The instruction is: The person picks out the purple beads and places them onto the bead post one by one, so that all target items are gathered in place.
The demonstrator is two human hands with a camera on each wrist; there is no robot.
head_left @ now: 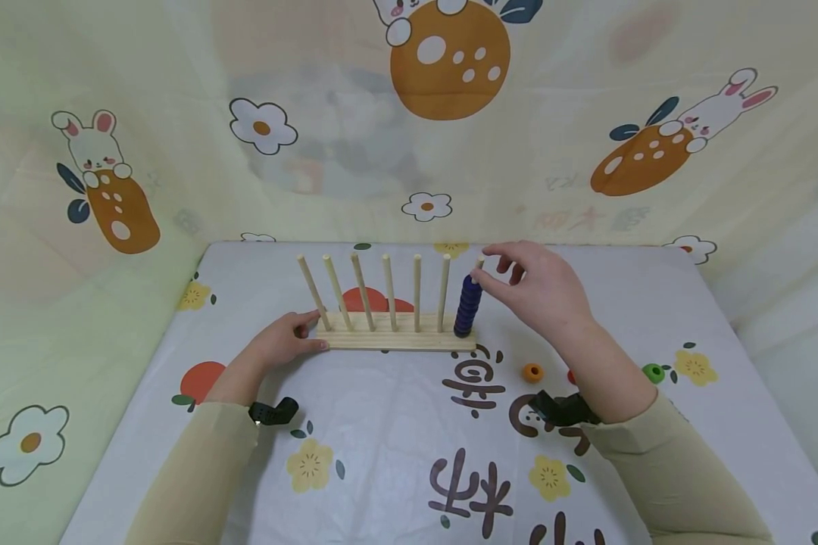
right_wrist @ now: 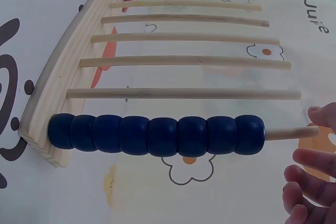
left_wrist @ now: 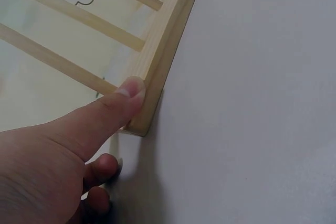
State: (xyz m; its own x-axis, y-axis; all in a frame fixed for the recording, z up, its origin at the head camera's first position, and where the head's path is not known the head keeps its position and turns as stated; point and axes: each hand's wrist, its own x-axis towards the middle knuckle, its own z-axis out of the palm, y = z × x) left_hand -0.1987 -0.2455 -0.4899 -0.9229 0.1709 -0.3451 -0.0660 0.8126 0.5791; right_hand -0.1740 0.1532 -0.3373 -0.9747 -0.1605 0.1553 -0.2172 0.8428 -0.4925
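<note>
A wooden base (head_left: 395, 341) carries several upright pegs. The rightmost peg (head_left: 479, 263) holds a stack of dark blue beads (head_left: 466, 306), seen lying in a row (right_wrist: 157, 135) in the right wrist view. My left hand (head_left: 311, 331) holds the base's left end, its thumb (left_wrist: 128, 92) pressed on the corner of the base (left_wrist: 165, 40). My right hand (head_left: 488, 266) hovers at the tip of the beaded peg with loose, spread fingers (right_wrist: 315, 158) that hold nothing. The peg's bare end (right_wrist: 291, 132) sticks out past the last bead.
An orange bead (head_left: 532, 372) and a green bead (head_left: 652, 372) lie on the patterned tablecloth (head_left: 382, 454) right of the base. A red bead (head_left: 570, 376) peeks out beside my right wrist. A printed curtain (head_left: 177, 151) surrounds the table.
</note>
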